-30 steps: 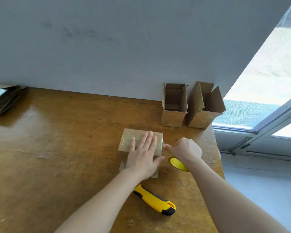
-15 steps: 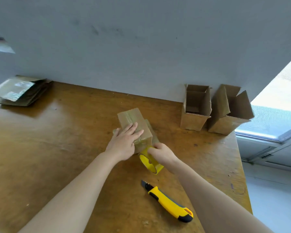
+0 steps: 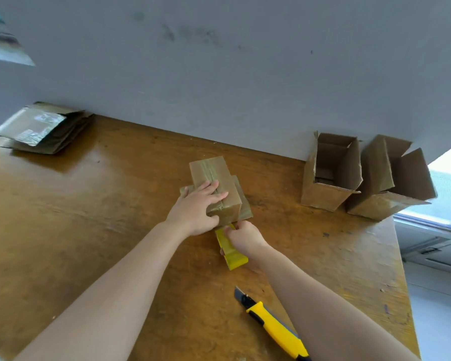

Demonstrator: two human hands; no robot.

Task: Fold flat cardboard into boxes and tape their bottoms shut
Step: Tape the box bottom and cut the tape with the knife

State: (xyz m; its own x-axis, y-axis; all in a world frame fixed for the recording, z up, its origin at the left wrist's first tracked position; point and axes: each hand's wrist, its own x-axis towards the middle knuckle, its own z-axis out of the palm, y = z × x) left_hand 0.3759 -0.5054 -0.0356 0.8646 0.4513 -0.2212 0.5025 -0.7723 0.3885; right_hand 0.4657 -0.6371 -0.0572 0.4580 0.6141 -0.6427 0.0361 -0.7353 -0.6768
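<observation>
A small cardboard box (image 3: 211, 173) stands bottom-up in the middle of the wooden table (image 3: 89, 230), a strip of clear tape running along its top seam. My left hand (image 3: 197, 208) presses flat on the box's near end, fingers straight over the tape. Just below the box, my right hand (image 3: 242, 237) grips a yellow tape roll (image 3: 232, 252) held on edge against the table. Tape runs from the roll up to the box's near face.
A yellow utility knife (image 3: 274, 328) with its blade out lies near the table's front right. Two open folded boxes (image 3: 328, 178) (image 3: 391, 186) stand at the back right by the wall. A stack of flat cardboard (image 3: 43, 128) lies at the back left. The table's right edge borders a window.
The view has shifted left and the box now lies with its long side pointing away. My right hand has drawn the tape roll down off the box's near end toward me.
</observation>
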